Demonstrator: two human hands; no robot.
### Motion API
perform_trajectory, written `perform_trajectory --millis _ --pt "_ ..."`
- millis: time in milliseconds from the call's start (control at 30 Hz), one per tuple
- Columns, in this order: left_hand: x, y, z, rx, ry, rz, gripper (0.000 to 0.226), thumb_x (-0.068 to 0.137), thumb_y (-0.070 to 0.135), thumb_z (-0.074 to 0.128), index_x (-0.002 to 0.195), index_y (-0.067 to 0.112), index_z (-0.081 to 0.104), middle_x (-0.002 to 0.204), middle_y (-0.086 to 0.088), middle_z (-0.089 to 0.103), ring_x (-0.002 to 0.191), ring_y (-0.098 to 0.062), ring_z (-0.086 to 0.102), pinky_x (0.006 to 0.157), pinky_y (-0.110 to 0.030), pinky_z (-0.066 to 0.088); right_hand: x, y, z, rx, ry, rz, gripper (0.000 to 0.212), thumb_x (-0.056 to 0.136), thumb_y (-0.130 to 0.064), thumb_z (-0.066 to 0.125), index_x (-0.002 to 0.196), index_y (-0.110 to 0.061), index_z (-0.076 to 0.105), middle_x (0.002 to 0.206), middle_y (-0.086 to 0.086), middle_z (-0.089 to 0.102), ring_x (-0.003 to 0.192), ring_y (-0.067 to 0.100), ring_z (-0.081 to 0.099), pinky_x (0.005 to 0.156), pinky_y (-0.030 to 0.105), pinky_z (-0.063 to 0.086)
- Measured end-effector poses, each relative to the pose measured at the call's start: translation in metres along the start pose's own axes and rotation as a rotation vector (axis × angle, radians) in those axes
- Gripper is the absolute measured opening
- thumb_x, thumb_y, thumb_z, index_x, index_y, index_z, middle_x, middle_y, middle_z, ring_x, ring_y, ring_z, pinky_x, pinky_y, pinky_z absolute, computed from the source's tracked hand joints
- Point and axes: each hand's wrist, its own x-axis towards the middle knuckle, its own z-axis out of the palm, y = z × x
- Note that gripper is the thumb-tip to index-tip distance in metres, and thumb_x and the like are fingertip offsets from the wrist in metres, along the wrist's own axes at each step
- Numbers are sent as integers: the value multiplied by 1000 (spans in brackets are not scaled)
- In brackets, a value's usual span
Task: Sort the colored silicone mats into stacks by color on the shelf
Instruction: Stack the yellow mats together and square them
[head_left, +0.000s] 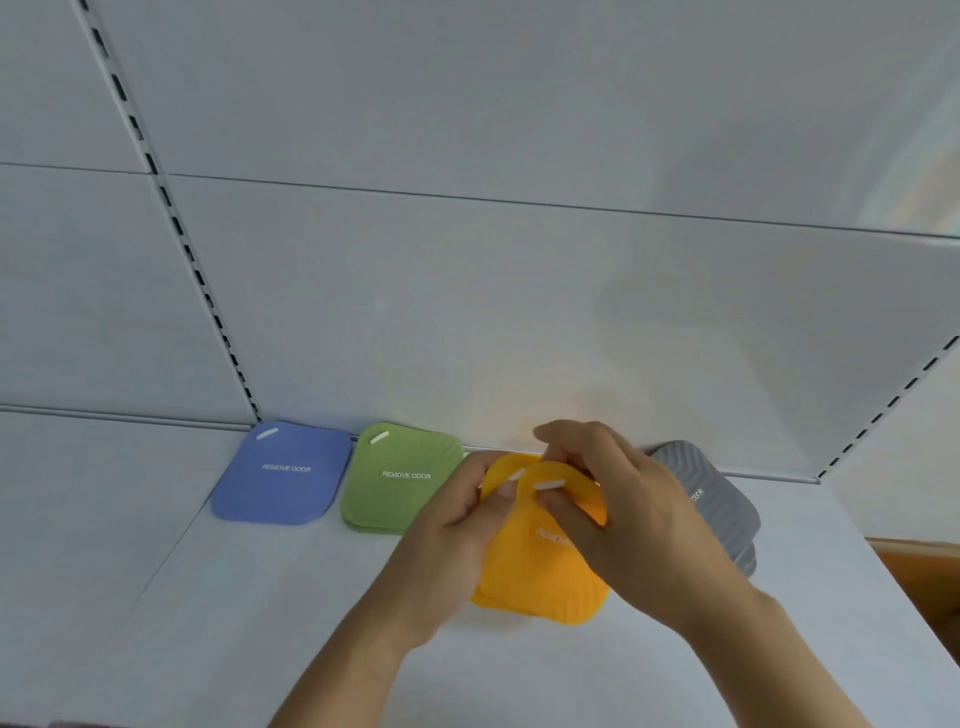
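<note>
Against the back wall of the white shelf (260, 597) lie a blue mat (283, 480) at the left and a green stack (397, 483) beside it. A grey stack (722, 509) sits at the right, partly behind my right hand. Between green and grey is the orange stack (540, 577). My left hand (452, 540) grips the left edge of the orange mats. My right hand (623, 514) pinches the top orange mat near its white slot, thumb on top.
The white back panel (519, 312) rises right behind the mats. Slotted uprights (171, 218) run up the wall at the left and right. A brown cardboard box (930, 582) shows at the right edge, beside the shelf.
</note>
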Motion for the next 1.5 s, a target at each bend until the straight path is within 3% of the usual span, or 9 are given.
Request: perform_trajectory --millis 167,433,567,700,800,967,1067,1233,1500 --pt "0 -4 -3 -51 56 -48 26 108 31 49 120 39 71 125 6 73 122 -21 66 112 -55 46 -4 18 8 -50 135 89 27 92 -50 68 109 -29 67 93 -18 64 85 3 61 68 26 54" --pt "-3 -1 -2 -106 62 -90 27 99 39 52 113 43 75 122 7 76 120 -18 68 112 -52 48 3 24 11 8 -87 -146 27 98 -46 61 106 -24 72 94 -11 66 88 16 59 70 37 53" --pt "-6 4 0 -49 8 -97 27 92 51 49 96 62 73 108 31 74 106 8 68 106 -32 50 6 23 13 -32 -17 -146 26 95 -47 66 102 -23 73 92 -12 65 87 16 58 68 36 53" --pt "-7 -2 -2 69 -66 3 28 103 54 49 121 40 67 118 10 74 117 -8 67 104 -35 51 8 20 18 -53 6 -115 23 92 -45 69 101 -24 64 94 -14 60 90 10 54 67 34 52" --pt "-4 -8 -3 98 -2 45 21 101 44 54 115 36 67 106 10 74 103 -7 69 90 -28 52 8 17 23 -51 33 -106 27 92 -49 68 102 -23 64 100 -13 60 94 13 56 71 32 52" --pt "-4 -15 -17 180 172 79 29 100 59 53 107 34 67 94 1 71 91 -20 67 84 -42 55 -4 41 29 -38 34 66 43 96 -58 58 124 -26 64 121 -13 60 116 10 56 92 24 48" --pt "-2 -23 -39 150 329 36 23 97 55 55 105 37 68 98 9 73 95 -9 67 86 -36 54 -20 67 40 -145 43 250 35 97 -52 59 119 -26 70 117 -12 66 114 18 60 91 28 49" --pt "0 -27 -66 97 512 -24 18 95 57 60 100 44 71 100 20 73 101 -11 68 91 -45 57 -32 70 72 -220 -236 116 44 87 -60 60 115 -29 72 117 -10 65 110 21 59 86 34 55" --pt "2 -22 -65 40 524 -41 29 87 63 58 102 45 73 105 16 74 107 -18 68 96 -57 57 -20 61 82 -299 -274 114 34 89 -61 53 105 -37 73 105 -12 63 99 20 57 76 36 53"
